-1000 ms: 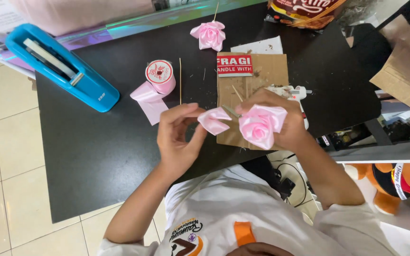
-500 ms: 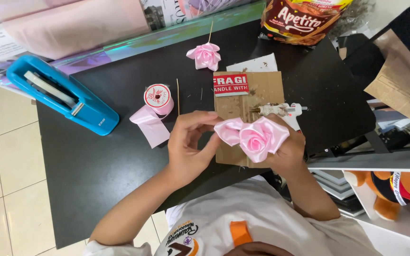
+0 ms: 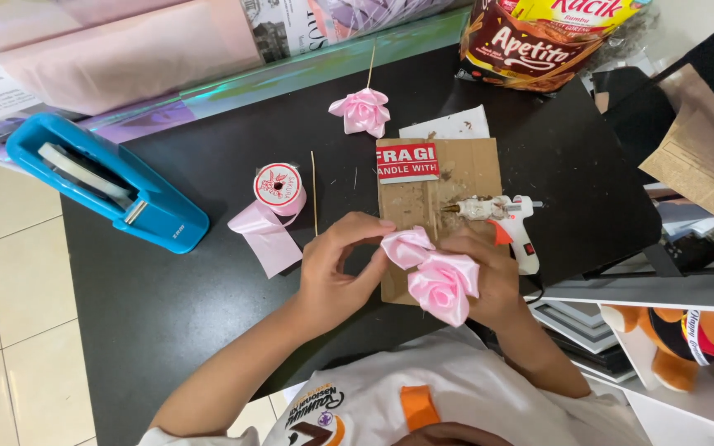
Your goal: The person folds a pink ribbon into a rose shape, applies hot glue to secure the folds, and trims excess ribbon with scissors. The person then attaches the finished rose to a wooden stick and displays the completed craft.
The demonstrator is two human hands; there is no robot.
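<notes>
Both hands working a pink ribbon rose just above the cardboard sheet (image 3: 456,165).

Right hand (image 3: 497,281) cups the ribbon rose (image 3: 444,285) over the near edge of the cardboard, fingers clamped round its base; left hand (image 3: 336,272), just left of the cardboard, pinches the loose ribbon tail (image 3: 405,246), fingers together on it. Compared with a moment back, the tail now sits folded tight against the bloom instead of held out to the side, so another petal wrap looks underway. Glue gun (image 3: 502,216) lies on the cardboard's right edge, untouched. Ribbon spool (image 3: 280,188) and thin stick (image 3: 314,192) left of the cardboard, finished rose (image 3: 361,111) beyond its far edge, blue tape dispenser (image 3: 109,186) far left on the bench (image 3: 167,306).
</notes>
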